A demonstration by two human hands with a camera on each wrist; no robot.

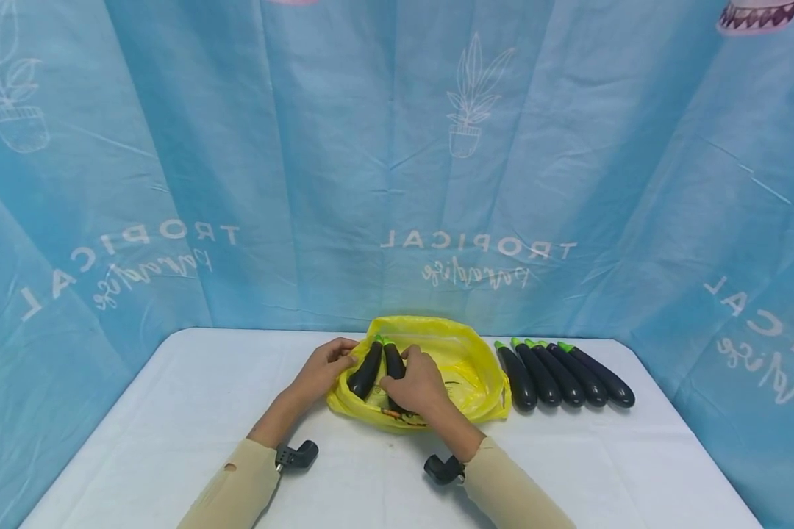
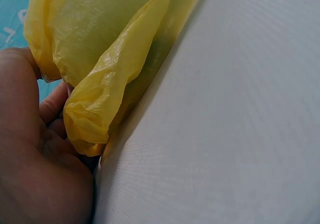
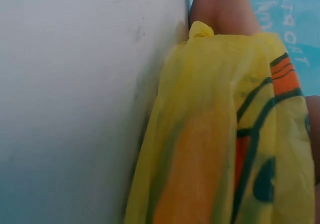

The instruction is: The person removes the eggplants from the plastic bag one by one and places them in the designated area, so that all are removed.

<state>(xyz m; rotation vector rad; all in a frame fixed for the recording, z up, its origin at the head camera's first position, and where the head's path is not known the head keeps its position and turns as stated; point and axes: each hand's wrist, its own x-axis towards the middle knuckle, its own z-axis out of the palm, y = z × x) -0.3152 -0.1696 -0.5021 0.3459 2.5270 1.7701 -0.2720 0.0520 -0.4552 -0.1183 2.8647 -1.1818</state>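
Observation:
A yellow plastic bag (image 1: 466, 351) lies with its mouth spread wide on the white table. Inside it, on the left, rests one dark eggplant (image 1: 367, 372) with a green stem. Beside that is a second eggplant (image 1: 393, 358), which my right hand (image 1: 421, 383) grips from above, thumb and fingers on either side. My left hand (image 1: 324, 369) holds the bag's left rim; in the left wrist view its fingers curl at the folded yellow plastic (image 2: 102, 99). The bag's printed front wall (image 3: 200, 134) fills much of the right wrist view and hides most of the right hand.
Several more eggplants (image 1: 559, 375) lie side by side on the table, right of the bag, stems toward the back. A blue printed curtain (image 1: 344, 184) hangs behind and on both sides of the white table (image 1: 192, 411).

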